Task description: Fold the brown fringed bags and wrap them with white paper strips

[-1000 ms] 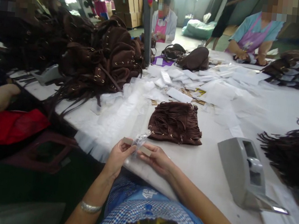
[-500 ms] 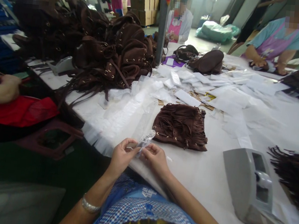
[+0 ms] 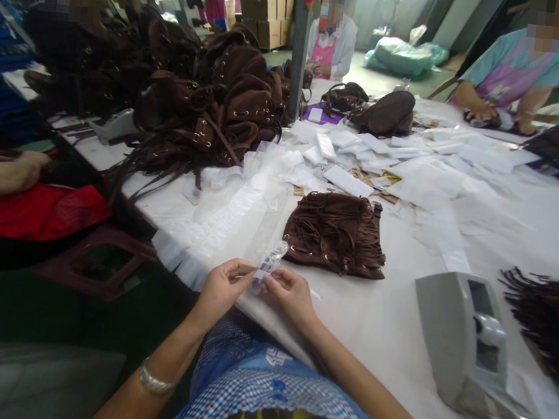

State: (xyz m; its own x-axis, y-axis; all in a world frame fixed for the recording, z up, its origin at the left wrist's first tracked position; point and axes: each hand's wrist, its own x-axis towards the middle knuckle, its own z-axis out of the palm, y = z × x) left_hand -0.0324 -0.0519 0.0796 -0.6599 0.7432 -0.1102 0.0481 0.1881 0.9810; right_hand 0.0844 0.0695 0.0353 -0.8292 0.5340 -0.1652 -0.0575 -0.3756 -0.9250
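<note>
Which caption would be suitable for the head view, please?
Left hand and right hand hold clear plastic near a fringed brown bag.

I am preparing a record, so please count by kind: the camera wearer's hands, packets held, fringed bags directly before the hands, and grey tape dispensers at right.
Hands (left hand, right hand): 2
Clear plastic packet, held: 1
Brown fringed bag: 1
Grey tape dispenser: 1
Total: 5

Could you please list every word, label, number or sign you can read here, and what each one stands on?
None can be read with certainty.
Blue apron: white character-like mark, too blurred to read.
Clear plastic packet: any print is too small and blurred.
Co-worker's pink apron at right: pale pattern, too blurred to tell whether it is lettering.
</note>
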